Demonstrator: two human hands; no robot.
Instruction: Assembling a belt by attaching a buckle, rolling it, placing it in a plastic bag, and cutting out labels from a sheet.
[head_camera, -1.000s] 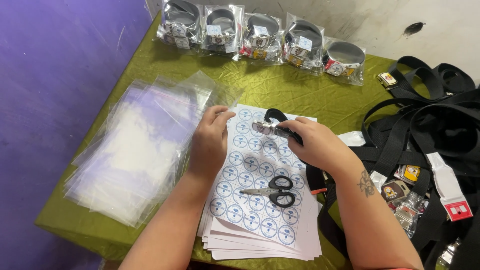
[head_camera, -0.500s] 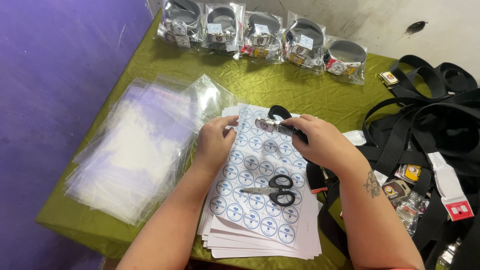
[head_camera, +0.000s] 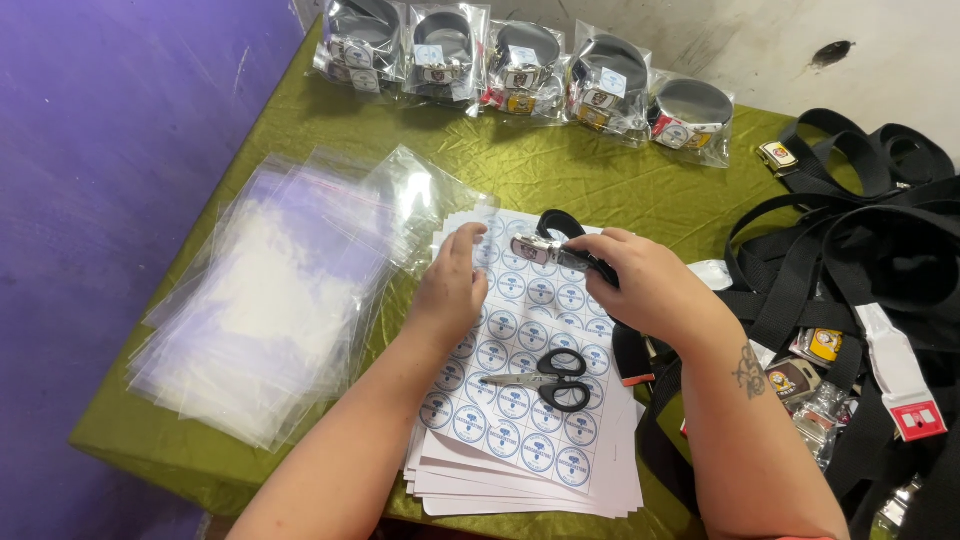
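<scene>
My right hand (head_camera: 648, 288) grips a rolled black belt with a metal buckle (head_camera: 548, 247) above a stack of white sticker sheets (head_camera: 530, 400) printed with round blue labels. My left hand (head_camera: 450, 285) hovers over the sheets' upper left part, fingers spread, the fingertips touching the edge of a clear plastic bag (head_camera: 425, 205). Black-handled scissors (head_camera: 545, 378) lie shut on the sheets, just below both hands.
A pile of clear plastic bags (head_camera: 265, 300) lies left on the olive-green cloth (head_camera: 560, 170). Several bagged belts (head_camera: 520, 65) line the far edge. Loose black belts and buckles (head_camera: 850, 270) are heaped at the right. A purple wall (head_camera: 110, 140) stands left.
My left hand has slid up and left across the sheets to the edge of a clear bag. My right hand has kept hold of the rolled belt, shifting slightly.
</scene>
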